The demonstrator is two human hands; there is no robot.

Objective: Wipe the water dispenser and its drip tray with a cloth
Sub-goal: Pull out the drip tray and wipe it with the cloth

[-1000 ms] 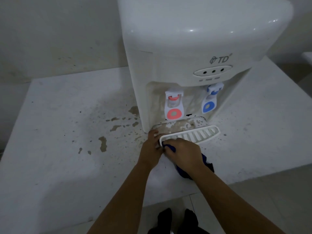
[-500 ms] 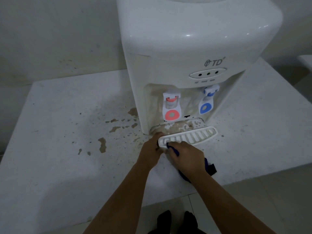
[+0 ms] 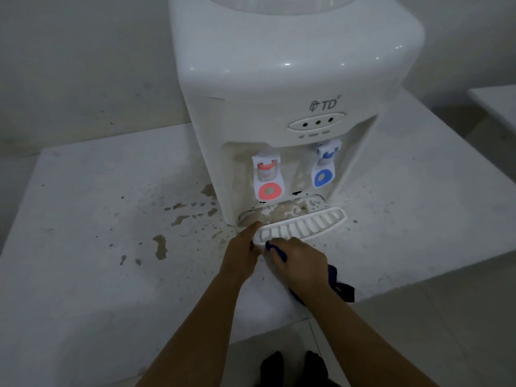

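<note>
Plainly, the drip tray [image 3: 303, 226] is the piece being worked: a white slotted plastic grille lying just below centre of the frame, pulled partly out from the foot of the water dispenser [image 3: 293, 88] that fills the upper middle. It looks light and stiff, likely to slide on the white counter [image 3: 83, 247] if rubbed without a brace. The left hand [image 3: 241, 254] sits at the tray's left end, a straight finger pressing along its corner; how the other fingers lie cannot be told. The right hand [image 3: 300, 263] is curled round a dark blue cloth [image 3: 339, 284], bunching it against the tray's near rim, with the loose tail hanging off the counter edge at lower right. The cloth is soft and limp, so it works best wadded under the fingertips. Judging by the brown crust in the recess behind the tray, the tray is best held by its thin outer rim, away from the slats.
</note>
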